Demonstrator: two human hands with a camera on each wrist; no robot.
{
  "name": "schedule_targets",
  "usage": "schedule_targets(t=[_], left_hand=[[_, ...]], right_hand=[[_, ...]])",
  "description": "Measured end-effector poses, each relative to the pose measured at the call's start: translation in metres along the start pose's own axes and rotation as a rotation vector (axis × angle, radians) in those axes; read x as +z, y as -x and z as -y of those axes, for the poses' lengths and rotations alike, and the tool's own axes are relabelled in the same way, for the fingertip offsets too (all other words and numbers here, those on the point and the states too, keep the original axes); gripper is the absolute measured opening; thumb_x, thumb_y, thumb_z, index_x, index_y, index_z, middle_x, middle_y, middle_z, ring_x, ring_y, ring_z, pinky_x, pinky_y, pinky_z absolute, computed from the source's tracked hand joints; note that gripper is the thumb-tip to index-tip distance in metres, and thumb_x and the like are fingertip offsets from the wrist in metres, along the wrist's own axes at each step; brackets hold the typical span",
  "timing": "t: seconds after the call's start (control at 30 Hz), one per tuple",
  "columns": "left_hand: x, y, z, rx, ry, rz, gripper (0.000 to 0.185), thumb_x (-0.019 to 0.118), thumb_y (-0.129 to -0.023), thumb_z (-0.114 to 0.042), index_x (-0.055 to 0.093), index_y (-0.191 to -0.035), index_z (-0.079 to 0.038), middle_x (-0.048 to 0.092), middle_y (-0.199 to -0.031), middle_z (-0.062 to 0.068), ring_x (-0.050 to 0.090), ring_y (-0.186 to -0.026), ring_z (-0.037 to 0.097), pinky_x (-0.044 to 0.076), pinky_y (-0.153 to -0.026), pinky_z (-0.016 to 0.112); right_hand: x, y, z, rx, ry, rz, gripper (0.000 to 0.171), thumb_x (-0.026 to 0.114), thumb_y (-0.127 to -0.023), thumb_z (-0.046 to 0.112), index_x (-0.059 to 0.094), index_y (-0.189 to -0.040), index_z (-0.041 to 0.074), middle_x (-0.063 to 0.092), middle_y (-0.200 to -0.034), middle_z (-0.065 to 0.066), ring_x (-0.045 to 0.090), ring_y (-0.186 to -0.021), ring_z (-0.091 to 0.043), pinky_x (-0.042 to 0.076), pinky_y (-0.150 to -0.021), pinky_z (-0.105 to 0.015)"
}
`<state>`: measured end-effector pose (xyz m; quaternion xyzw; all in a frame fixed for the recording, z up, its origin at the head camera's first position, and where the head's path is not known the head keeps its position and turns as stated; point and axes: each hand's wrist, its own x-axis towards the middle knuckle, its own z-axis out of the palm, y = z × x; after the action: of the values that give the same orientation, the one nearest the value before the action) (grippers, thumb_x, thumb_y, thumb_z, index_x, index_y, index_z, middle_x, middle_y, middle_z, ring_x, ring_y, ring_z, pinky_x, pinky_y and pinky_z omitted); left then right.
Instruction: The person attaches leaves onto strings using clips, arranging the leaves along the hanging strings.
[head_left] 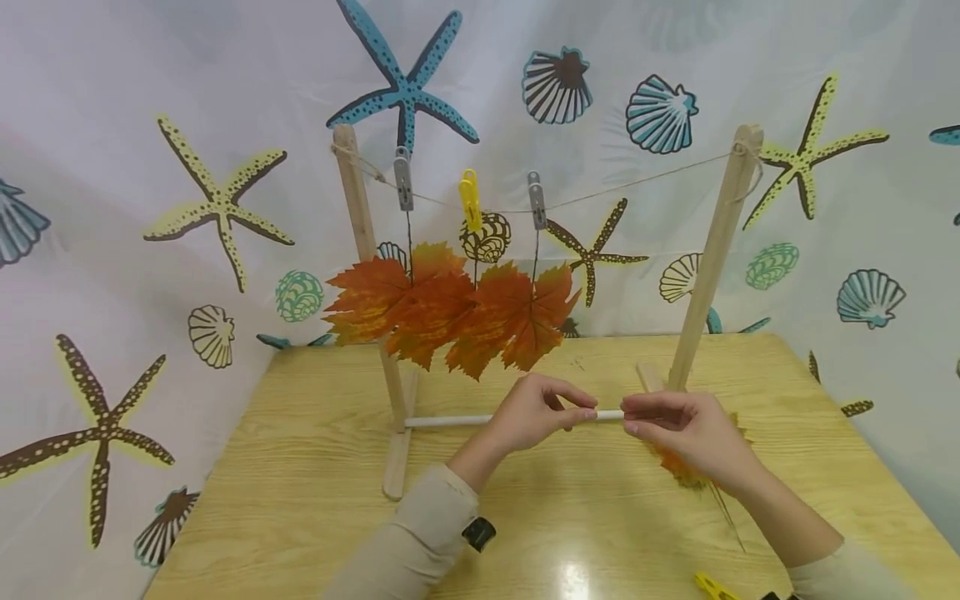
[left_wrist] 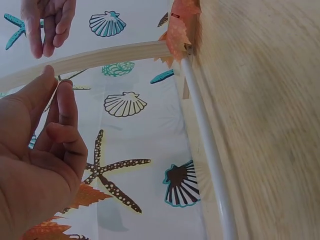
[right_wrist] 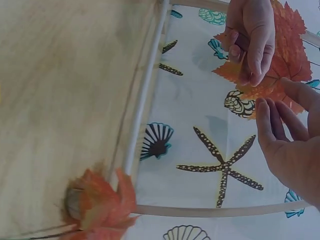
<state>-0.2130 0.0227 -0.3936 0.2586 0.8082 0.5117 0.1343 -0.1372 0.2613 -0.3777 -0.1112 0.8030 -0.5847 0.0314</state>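
Both hands hover empty, fingers loosely curled, fingertips almost meeting above the white plastic crossbar of the wooden drying rack. The left hand sits just below three hanging orange maple leaves; beneath the right hand lies a loose orange leaf. A careless lift could brush the pegged leaves or tip the light rack.

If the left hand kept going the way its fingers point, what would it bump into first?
Most likely the right hand. The left hand points its fingertips sideways at it, just above the white rod, with only a small gap between them. Depth is hard to judge, so they might just slip past each other.
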Motion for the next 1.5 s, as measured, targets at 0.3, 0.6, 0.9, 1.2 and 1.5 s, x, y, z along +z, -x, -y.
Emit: schedule_targets(t=[0.3, 0.6, 0.9, 1.2, 1.5], left_hand=[[0.030, -0.012, 0.023, 0.035, 0.000, 0.140, 0.015, 0.077, -0.089, -0.026, 0.081, -0.101, -0.020, 0.075, -0.103, -0.006, 0.070, -0.070, 0.020, 0.054, -0.061, 0.025], [0.045, -0.016, 0.037, 0.047, 0.050, 0.201, 0.020, 0.078, -0.088, -0.024, 0.080, -0.104, -0.013, 0.078, -0.098, 0.003, 0.071, -0.080, 0.040, 0.055, -0.059, 0.032], [0.062, -0.021, 0.045, 0.035, 0.076, 0.275, 0.025, 0.077, -0.089, -0.021, 0.077, -0.110, -0.007, 0.076, -0.108, 0.001, 0.073, -0.082, 0.035, 0.059, -0.072, 0.044], [0.080, -0.029, 0.045, 0.041, 0.023, 0.320, 0.024, 0.079, -0.087, -0.021, 0.078, -0.108, -0.008, 0.077, -0.108, -0.001, 0.071, -0.074, 0.011, 0.056, -0.068, 0.025], [0.099, -0.036, 0.048, 0.007, -0.005, 0.391, 0.021, 0.079, -0.087, -0.023, 0.080, -0.105, -0.012, 0.076, -0.107, -0.004, 0.069, -0.076, 0.007, 0.056, -0.070, 0.024]], right_hand=[[0.000, 0.031, -0.028, 0.136, -0.026, -0.031, 0.047, 0.074, -0.091, 0.026, 0.064, -0.127, -0.003, 0.066, -0.128, -0.019, 0.070, -0.105, -0.007, 0.057, -0.088, -0.027], [0.002, 0.046, -0.044, 0.201, -0.058, -0.057, 0.048, 0.075, -0.090, 0.026, 0.064, -0.129, -0.001, 0.065, -0.130, -0.021, 0.070, -0.105, -0.008, 0.057, -0.090, -0.027], [-0.005, 0.057, -0.058, 0.222, -0.053, -0.068, 0.050, 0.075, -0.090, 0.026, 0.062, -0.129, -0.003, 0.061, -0.133, -0.027, 0.070, -0.106, -0.011, 0.057, -0.090, -0.028], [-0.016, 0.072, -0.068, 0.209, -0.048, -0.042, 0.050, 0.072, -0.092, 0.025, 0.060, -0.130, -0.006, 0.061, -0.132, -0.028, 0.070, -0.107, -0.016, 0.057, -0.089, -0.029], [-0.019, 0.083, -0.091, 0.182, -0.011, 0.000, 0.049, 0.072, -0.093, 0.024, 0.061, -0.128, -0.008, 0.062, -0.129, -0.029, 0.065, -0.115, -0.037, 0.057, -0.090, -0.029]])
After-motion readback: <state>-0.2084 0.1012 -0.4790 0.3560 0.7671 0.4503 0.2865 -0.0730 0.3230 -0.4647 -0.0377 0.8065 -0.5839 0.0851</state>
